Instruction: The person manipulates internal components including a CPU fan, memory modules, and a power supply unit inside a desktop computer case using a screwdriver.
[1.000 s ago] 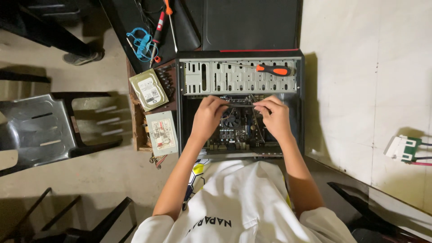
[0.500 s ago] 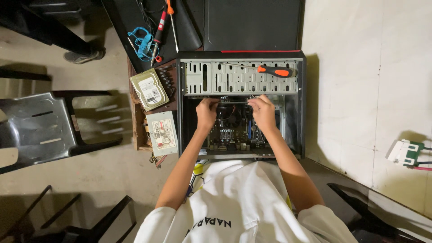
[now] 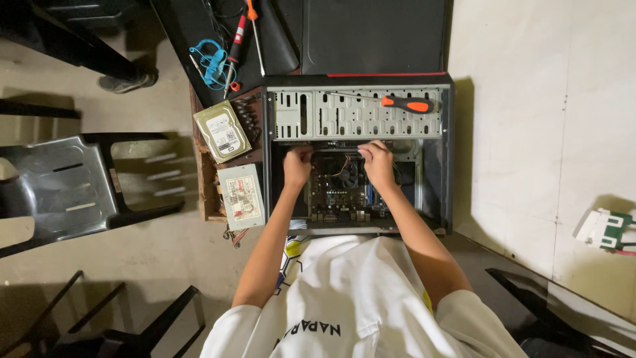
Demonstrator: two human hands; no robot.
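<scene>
Both hands inside open PC case, lying on its side. Left hand clenched at upper-left edge of motherboard; right hand curled at board's top edge, can't tell what either grips. Orange-handled screwdriver rests on drive cage. Left of case: hard drive w/ white rectangular label, tilted; below it a grey power supply w/ white sticker. Blue cable above.

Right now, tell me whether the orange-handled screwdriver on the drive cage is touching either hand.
Apart. The head view shows the orange-handled screwdriver lying on the drive cage, with bare metal between it and both the right hand and left hand.
</scene>
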